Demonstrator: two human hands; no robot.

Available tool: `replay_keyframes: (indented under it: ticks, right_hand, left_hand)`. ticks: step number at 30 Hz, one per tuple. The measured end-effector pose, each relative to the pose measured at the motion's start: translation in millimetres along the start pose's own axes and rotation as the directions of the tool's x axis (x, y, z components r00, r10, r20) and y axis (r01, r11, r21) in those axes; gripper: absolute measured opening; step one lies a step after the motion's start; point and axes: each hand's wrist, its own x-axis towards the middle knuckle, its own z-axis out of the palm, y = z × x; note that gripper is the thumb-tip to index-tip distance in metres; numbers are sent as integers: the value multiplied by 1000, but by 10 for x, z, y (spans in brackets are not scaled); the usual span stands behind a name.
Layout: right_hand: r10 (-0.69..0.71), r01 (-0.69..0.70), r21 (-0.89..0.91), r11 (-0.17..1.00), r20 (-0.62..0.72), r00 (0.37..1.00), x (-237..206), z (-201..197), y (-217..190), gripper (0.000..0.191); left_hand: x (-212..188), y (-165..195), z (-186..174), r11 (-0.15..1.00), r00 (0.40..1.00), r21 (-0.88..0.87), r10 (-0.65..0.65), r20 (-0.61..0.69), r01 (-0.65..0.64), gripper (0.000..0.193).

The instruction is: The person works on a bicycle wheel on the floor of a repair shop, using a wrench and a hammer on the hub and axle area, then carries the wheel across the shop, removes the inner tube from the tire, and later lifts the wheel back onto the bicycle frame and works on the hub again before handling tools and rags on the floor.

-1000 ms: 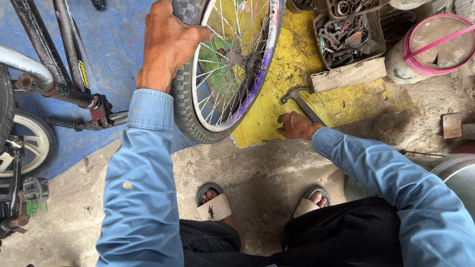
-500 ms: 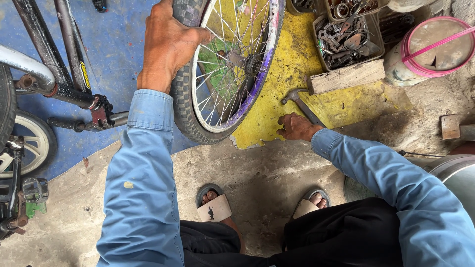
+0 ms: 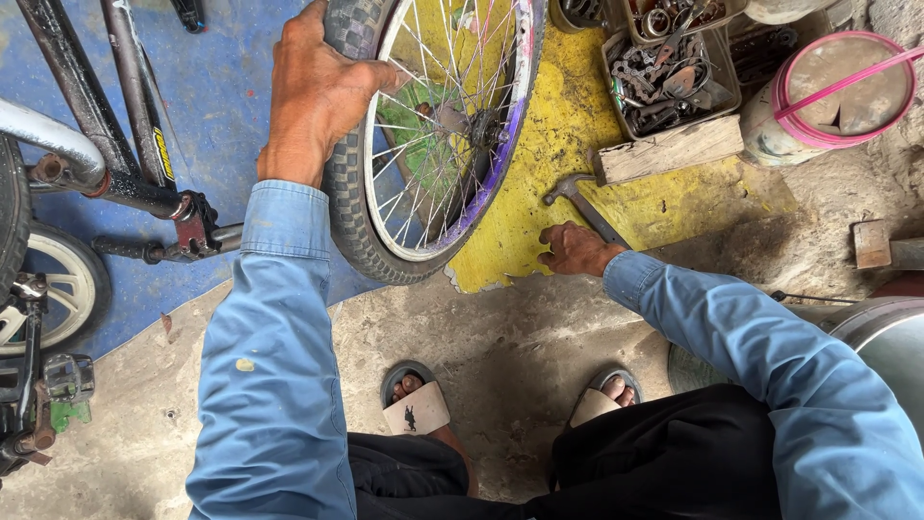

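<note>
On the workshop floor [image 3: 539, 347], left hand [image 3: 318, 91] clamps the wheel [image 3: 433, 135]; right hand [image 3: 575, 248] grips a hammer [image 3: 577, 197].

Your left hand [image 3: 318, 96] reaches far out, arm nearly straight, palm down, fingers curled in a firm grasp. Your right hand [image 3: 575, 249] sits lower and nearer, arm bent, fingers closed, knuckles up.

Bike repair workshop: bicycle frame [image 3: 115, 144], crate of chains [image 3: 669, 82], hammer [image 3: 582, 204].

Concrete floor [image 3: 500, 366] painted blue and yellow, bicycle wheel [image 3: 433, 144], hammer [image 3: 582, 202], parts crate [image 3: 669, 72], bucket [image 3: 828, 96]
</note>
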Motion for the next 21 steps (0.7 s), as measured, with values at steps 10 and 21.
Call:
replay_keyframes:
  ticks: [10, 21]
  right_hand:
    - [-15, 12, -87, 996, -32, 999, 12, -18, 36, 52]
    - [13, -16, -66, 998, -51, 999, -1, -8, 107, 52]
  left_hand:
    - [-11, -4, -20, 999, 999, -11, -42, 7, 42, 74]
    - [5, -149, -183, 971, 979, -129, -199, 34, 202, 48]
